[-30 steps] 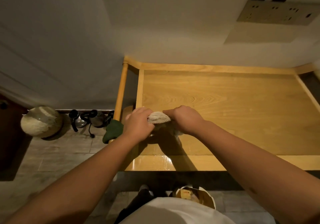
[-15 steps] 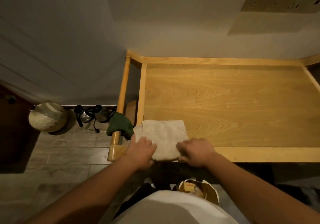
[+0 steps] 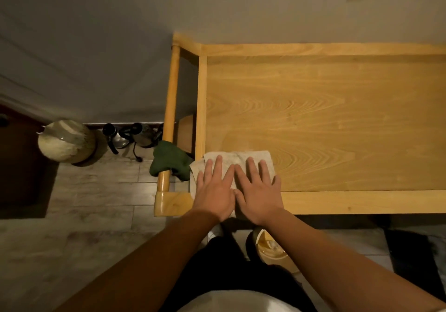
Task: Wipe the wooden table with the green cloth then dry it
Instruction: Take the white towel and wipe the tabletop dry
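Beige towel [image 3: 243, 158] half under hands [image 3: 237, 191]

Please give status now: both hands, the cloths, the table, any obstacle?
Left hand and right hand flat on beige cloth, near-left corner of wooden table. Green cloth draped over side rail. No obstacle on tabletop.

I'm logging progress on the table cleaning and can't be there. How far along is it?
The wet wipe looks finished: the green cloth hangs over the side rail, out of both hands. Drying is in hand: the left hand and right hand press flat on a pale towel at the wooden table's near left corner. The remaining tabletop is probably still to dry.
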